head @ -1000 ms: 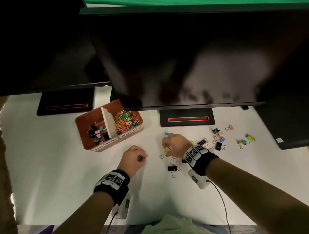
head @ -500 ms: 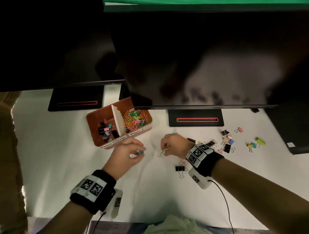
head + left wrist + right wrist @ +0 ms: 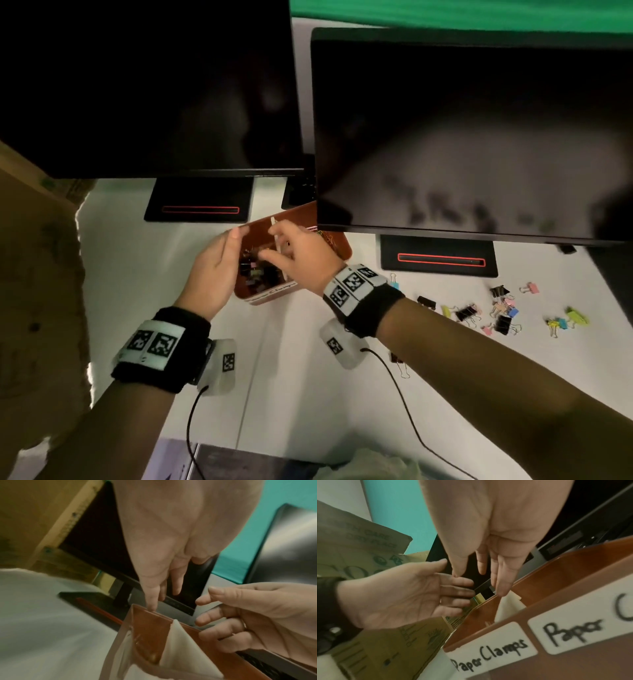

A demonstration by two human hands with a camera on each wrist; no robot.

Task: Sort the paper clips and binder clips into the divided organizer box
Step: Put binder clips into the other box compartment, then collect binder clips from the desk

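The brown organizer box (image 3: pixel 339 250) stands under the edge of the right monitor. A white divider (image 3: pixel 506 605) splits it; labels read "Paper Clamps" (image 3: pixel 489 651) and "Paper C…". Black and coloured binder clips (image 3: pixel 255 274) lie in its left compartment. Coloured paper clips (image 3: pixel 322 234) peek out of the right one. My left hand (image 3: pixel 233 246) hovers at the box's left side, palm open, one fingertip (image 3: pixel 151 608) at the far rim. My right hand (image 3: pixel 277 243) spreads straight fingers over the divider and holds nothing. Several loose binder clips (image 3: pixel 501 315) lie on the table to the right.
Two dark monitors (image 3: pixel 462 137) on black stands (image 3: pixel 438 257) overhang the white table. A cardboard box (image 3: pixel 34 274) stands at the left. A blue binder clip (image 3: pixel 394 281) and another clip (image 3: pixel 402 368) lie by my right forearm. Wrist cables trail to the near edge.
Both hands left the table, each pinching a small clip, and came together over the box's left compartment. Their fingers are now spread and empty. The head view turned left.
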